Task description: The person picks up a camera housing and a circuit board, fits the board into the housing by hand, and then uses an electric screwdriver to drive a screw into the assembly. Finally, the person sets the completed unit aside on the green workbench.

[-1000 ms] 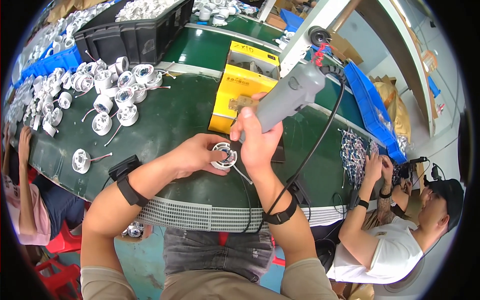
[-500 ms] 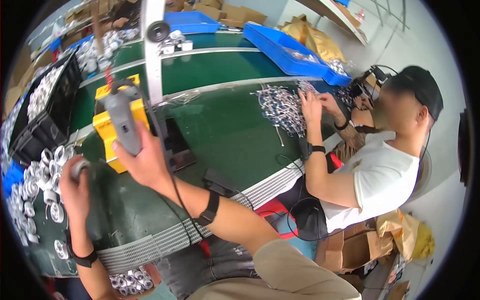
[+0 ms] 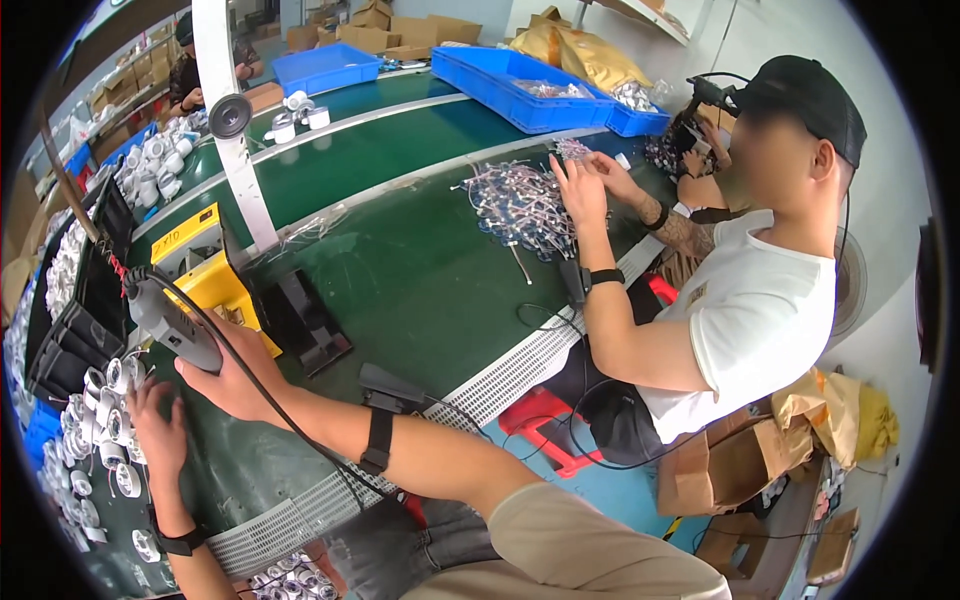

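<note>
Left hand (image 3: 162,435) spread just beside the white round parts (image 3: 106,408); right hand (image 3: 234,380) wrapped around the grey power tool (image 3: 172,326).

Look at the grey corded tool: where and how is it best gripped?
Probably around the lower part of the grey corded tool, from its right, as the right hand does: the long, rounded body suits a wrapped grip, and it slants, corded end at upper left in the picture.

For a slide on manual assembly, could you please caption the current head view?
Right hand grips a corded grey tool; left hand is beside piled white round parts on a green worktable.
</note>
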Tool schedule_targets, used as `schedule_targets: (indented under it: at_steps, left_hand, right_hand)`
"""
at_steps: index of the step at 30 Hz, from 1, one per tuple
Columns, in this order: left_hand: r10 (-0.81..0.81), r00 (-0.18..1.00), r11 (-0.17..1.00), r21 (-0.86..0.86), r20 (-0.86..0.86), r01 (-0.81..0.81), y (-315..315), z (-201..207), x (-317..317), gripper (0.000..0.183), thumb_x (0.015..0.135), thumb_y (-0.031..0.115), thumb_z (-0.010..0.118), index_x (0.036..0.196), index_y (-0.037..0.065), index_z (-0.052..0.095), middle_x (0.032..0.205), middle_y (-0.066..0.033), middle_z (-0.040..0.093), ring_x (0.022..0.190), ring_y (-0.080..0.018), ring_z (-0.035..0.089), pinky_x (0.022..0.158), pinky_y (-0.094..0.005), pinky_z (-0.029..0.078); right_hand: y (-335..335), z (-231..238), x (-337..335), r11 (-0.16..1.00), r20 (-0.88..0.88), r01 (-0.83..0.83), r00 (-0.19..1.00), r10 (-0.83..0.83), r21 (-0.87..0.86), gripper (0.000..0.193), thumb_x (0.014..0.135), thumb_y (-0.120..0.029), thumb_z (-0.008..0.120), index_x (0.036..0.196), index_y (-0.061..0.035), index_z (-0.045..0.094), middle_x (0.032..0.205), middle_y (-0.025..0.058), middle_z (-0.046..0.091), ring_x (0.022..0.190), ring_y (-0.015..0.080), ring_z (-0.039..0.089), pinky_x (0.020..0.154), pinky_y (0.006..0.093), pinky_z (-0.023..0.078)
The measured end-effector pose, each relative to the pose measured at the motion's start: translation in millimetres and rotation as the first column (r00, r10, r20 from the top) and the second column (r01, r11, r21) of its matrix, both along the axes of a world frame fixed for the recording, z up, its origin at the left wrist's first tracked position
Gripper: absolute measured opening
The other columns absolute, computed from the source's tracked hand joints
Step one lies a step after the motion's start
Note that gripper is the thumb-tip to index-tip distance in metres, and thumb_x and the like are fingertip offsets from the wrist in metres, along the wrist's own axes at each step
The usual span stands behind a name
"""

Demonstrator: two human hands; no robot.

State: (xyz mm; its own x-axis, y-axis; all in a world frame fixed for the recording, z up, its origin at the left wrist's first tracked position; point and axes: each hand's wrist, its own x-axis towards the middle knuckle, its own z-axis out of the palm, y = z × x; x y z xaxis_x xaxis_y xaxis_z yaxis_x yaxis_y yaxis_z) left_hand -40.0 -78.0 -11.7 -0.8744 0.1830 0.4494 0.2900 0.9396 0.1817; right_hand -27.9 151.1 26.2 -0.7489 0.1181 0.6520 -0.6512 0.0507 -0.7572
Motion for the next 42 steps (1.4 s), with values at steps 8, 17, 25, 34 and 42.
schedule_targets:
  at_steps: [8,17,25,34,42]
  left_hand:
    - [-0.341,0.934,0.897,0.334,0.108,0.289,38.8,10.8,10.5,0.024,0.077,-0.001,0.065,0.100,-0.006,0.060,0.106,-0.0207,0.059,0.098,-0.0406,0.058,0.085,-0.0417,0.046]
    - [-0.274,0.953,0.931,0.283,0.129,0.229,16.6,-4.7,7.8,0.029,0.077,-0.002,0.062,0.105,-0.005,0.060,0.117,-0.0219,0.058,0.103,-0.0400,0.059,0.088,-0.0398,0.048]
    - [-0.302,0.942,0.935,0.239,0.148,0.262,30.3,12.4,9.1,0.024,0.081,0.006,0.065,0.104,0.001,0.063,0.115,-0.0162,0.059,0.107,-0.0365,0.056,0.092,-0.0403,0.046]
    - [-0.324,0.939,0.934,0.195,0.118,0.298,29.2,6.0,13.5,0.027,0.081,0.008,0.066,0.107,0.001,0.063,0.116,-0.0165,0.058,0.107,-0.0355,0.055,0.092,-0.0412,0.047]
    - [-0.419,0.895,0.889,0.272,0.154,0.369,37.4,18.5,21.1,0.034,0.078,0.013,0.072,0.109,0.001,0.063,0.116,-0.0168,0.058,0.116,-0.0371,0.050,0.098,-0.0439,0.043]
  right_hand:
    - [-7.8,-8.3,4.5,0.990,0.020,-0.128,0.991,0.129,-0.056,0.046,0.081,-0.022,0.068,0.117,-0.0029,0.047,0.093,0.0232,0.062,0.088,0.0435,0.061,0.074,0.0462,0.047]
    - [-16.9,-15.6,5.9,0.986,0.071,-0.168,0.983,0.168,-0.002,0.050,0.082,-0.026,0.072,0.116,0.0002,0.047,0.093,0.0172,0.062,0.085,0.0281,0.065,0.075,0.0378,0.049]
    - [-3.5,-3.5,0.8,0.962,0.070,-0.267,0.960,0.271,-0.057,0.034,0.082,-0.021,0.074,0.099,-0.0048,0.050,0.087,0.0026,0.054,0.075,0.0119,0.053,0.069,0.0271,0.045]
    - [-7.8,-21.3,-4.0,0.857,0.129,-0.507,0.847,0.515,-0.096,0.040,0.082,-0.026,0.076,0.105,-0.0034,0.053,0.080,0.0010,0.059,0.074,0.0081,0.058,0.063,0.0230,0.048]
    - [-11.7,-13.2,0.5,0.925,0.097,-0.369,0.927,0.361,0.085,0.060,0.088,-0.034,0.069,0.129,-0.0007,0.041,0.108,0.0107,0.062,0.096,0.0198,0.061,0.084,0.0335,0.048]
